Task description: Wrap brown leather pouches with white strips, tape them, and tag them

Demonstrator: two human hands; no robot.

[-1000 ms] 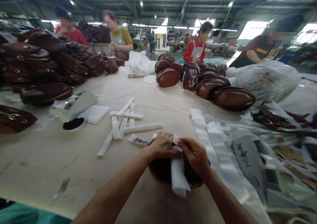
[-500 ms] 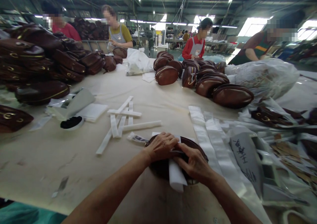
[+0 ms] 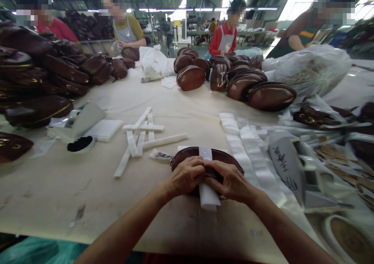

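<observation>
A dark brown leather bag (image 3: 184, 155) lies on the table in front of me, a white foam strip (image 3: 208, 201) laid across its middle. One end of the strip shows beyond the far rim, the other hangs over the near side. My left hand (image 3: 188, 174) is closed at the strip from the left, its fingertips curled on the bag's top. From the right, my right hand (image 3: 229, 178) pinches the same strip, thumb on the near side. The fingertips of both hands meet and partly hide the strip. A small clear packet (image 3: 160, 154) lies by the bag's left end.
Loose white strips (image 3: 143, 133) lie crossed left of the bag. Longer white strips (image 3: 248, 155) run along its right. A roll of black material (image 3: 81, 144) sits at left. Brown bags (image 3: 271, 96) stand farther back, with more piled at left (image 3: 67, 69). Several co-workers stand beyond the table.
My left hand has drawn back toward me from the bag's far side, so more of the strip and far rim shows. The view has tipped downward slightly.
</observation>
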